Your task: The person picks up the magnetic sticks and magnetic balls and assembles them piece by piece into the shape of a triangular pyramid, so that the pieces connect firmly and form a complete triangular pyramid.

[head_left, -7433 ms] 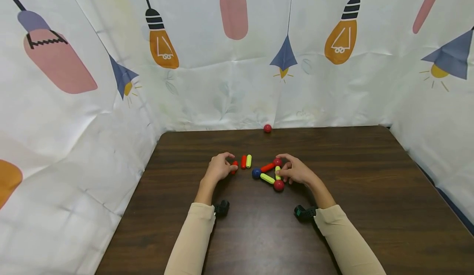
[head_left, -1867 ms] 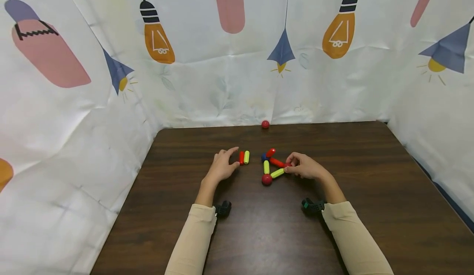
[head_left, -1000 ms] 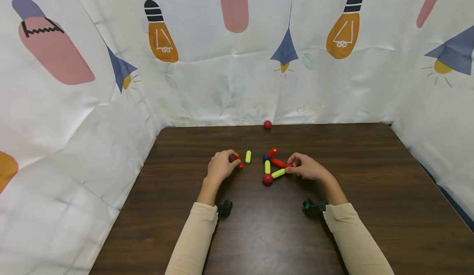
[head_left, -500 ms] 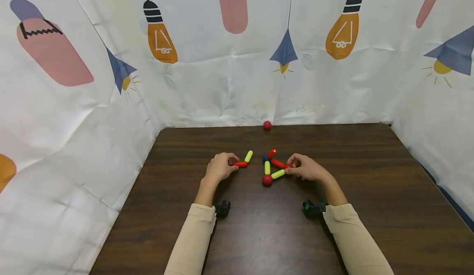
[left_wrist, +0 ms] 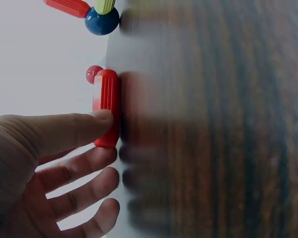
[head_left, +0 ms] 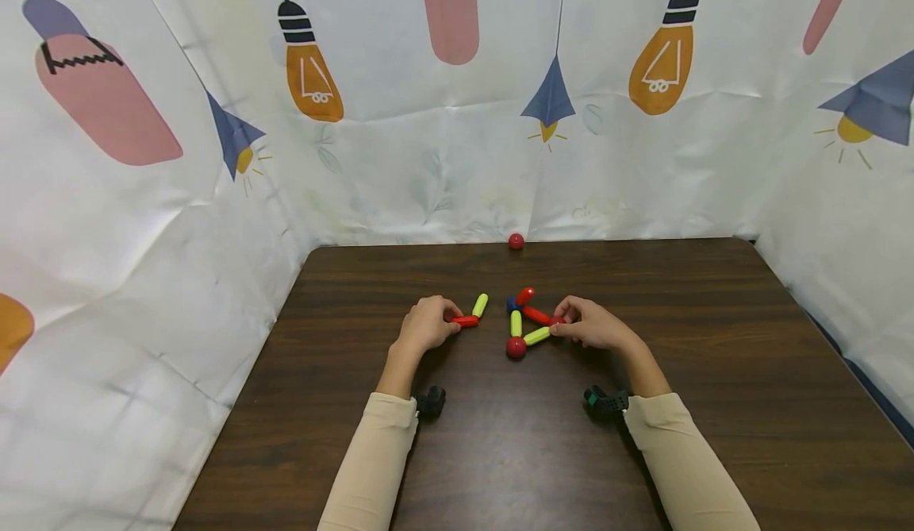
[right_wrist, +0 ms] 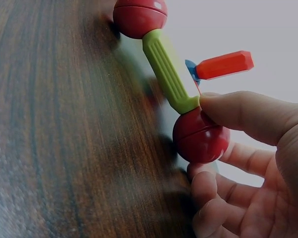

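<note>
In the head view, my left hand (head_left: 428,323) pinches a red magnetic rod (head_left: 467,321) between thumb and fingers. A yellow-green rod (head_left: 481,305) meets this rod's right end at an angle. My right hand (head_left: 589,323) grips a red ball (right_wrist: 201,136) at one corner of a triangle of rods and balls. Its other corners are a blue ball (head_left: 512,304) and a red ball (head_left: 516,347). Two yellow-green rods (head_left: 516,324) and a red rod (head_left: 536,315) form the sides. Another red rod (right_wrist: 224,65) sticks out from the blue ball.
A loose red ball (head_left: 516,241) sits at the far edge of the brown wooden table (head_left: 643,277). Behind the table hangs a white curtain (head_left: 400,182) printed with lamps and bulbs.
The triangle has turned, and a red rod once by my left hand now joins the blue ball. My left hand has taken another red rod and turned it sideways; the yellow-green rod tilted.
</note>
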A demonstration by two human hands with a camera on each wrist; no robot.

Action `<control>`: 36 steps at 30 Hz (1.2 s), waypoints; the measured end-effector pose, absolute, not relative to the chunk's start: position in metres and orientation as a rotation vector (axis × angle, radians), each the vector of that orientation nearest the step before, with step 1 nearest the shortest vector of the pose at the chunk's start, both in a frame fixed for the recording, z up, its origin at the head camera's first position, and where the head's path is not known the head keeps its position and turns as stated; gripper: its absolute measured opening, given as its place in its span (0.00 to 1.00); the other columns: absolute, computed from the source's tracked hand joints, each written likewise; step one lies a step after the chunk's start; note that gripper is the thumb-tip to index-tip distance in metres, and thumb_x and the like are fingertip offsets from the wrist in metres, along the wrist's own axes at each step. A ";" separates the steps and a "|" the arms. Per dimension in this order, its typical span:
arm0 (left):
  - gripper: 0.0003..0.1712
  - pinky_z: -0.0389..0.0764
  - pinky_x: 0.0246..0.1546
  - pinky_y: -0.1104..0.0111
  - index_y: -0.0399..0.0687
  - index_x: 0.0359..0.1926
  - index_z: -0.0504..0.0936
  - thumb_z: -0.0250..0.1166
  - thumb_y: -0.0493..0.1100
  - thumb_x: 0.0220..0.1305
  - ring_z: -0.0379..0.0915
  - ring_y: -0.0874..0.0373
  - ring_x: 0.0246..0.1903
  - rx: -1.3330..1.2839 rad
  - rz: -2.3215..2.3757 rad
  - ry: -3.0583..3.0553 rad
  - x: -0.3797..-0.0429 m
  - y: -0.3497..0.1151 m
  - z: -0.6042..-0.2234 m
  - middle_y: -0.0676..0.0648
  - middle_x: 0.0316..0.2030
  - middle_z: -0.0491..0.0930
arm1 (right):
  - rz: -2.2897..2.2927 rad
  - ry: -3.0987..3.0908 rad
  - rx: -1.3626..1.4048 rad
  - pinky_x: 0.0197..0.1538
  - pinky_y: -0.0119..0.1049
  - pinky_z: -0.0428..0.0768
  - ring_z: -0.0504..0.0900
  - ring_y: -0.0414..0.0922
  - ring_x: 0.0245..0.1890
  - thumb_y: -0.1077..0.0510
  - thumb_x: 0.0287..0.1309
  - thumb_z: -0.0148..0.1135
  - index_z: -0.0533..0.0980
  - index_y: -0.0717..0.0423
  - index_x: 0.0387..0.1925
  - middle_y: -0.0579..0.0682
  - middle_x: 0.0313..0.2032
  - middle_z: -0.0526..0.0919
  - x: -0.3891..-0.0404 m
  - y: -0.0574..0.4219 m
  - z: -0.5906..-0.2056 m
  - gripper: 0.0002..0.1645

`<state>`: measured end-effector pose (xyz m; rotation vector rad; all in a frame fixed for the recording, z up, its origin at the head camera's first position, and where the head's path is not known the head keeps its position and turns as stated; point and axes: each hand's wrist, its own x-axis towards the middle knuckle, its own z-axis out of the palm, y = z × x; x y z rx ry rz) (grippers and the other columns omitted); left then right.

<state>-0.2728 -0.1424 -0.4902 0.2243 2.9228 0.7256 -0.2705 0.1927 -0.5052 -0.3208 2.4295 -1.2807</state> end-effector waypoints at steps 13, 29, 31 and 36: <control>0.09 0.74 0.33 0.67 0.47 0.45 0.90 0.71 0.43 0.66 0.75 0.58 0.29 0.340 0.925 2.824 -0.269 -0.173 -0.478 0.49 0.36 0.88 | -1.289 2.416 -0.330 0.27 0.35 0.75 0.74 0.46 0.25 0.52 0.65 0.69 0.73 0.58 0.48 0.52 0.34 0.74 -0.271 0.188 -0.506 0.19; 0.09 0.81 0.37 0.66 0.48 0.44 0.90 0.71 0.45 0.66 0.81 0.58 0.34 0.422 1.283 2.737 -0.271 -0.164 -0.473 0.50 0.36 0.87 | -1.280 2.427 -0.341 0.26 0.35 0.73 0.72 0.46 0.24 0.51 0.65 0.69 0.73 0.59 0.48 0.52 0.34 0.74 -0.271 0.193 -0.506 0.20; 0.09 0.82 0.38 0.65 0.48 0.44 0.89 0.72 0.45 0.65 0.81 0.58 0.35 0.422 1.324 2.742 -0.271 -0.158 -0.473 0.50 0.36 0.87 | -1.275 2.430 -0.343 0.26 0.35 0.73 0.72 0.45 0.23 0.50 0.65 0.69 0.73 0.58 0.47 0.52 0.33 0.73 -0.271 0.193 -0.505 0.20; 0.09 0.84 0.40 0.65 0.50 0.45 0.89 0.73 0.46 0.64 0.83 0.58 0.36 0.407 1.413 2.730 -0.269 -0.142 -0.475 0.50 0.38 0.88 | -1.259 2.436 -0.338 0.25 0.35 0.72 0.71 0.45 0.22 0.49 0.64 0.70 0.74 0.57 0.46 0.51 0.33 0.73 -0.269 0.191 -0.504 0.20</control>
